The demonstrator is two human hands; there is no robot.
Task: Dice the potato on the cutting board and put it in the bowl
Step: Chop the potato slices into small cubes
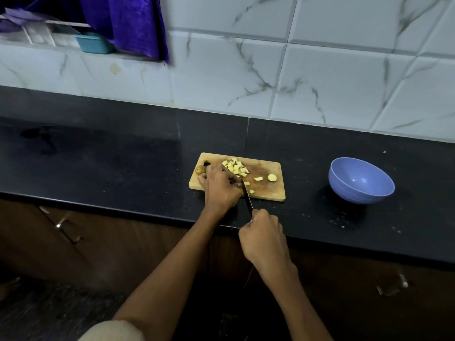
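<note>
Wooden cutting board (270, 190) bore potato dice (235, 166); left hand (220, 187) pinned potato, right hand (262, 236) clenched knife (247, 195); blue bowl (361, 180) stood well apart.

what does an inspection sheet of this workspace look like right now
surface: black countertop, pale specks near the bowl
job's things: wooden cutting board with diced potato pieces, a round potato slice and an unpeeled potato end; blue bowl right of the board, no potato visible in it
clutter: nothing seen
hands: left hand holds potato on the board; right hand grips the knife
cables: nothing seen
surroundings: marbled wall tiles, purple cloth, teal tub, wooden cabinets below
</note>
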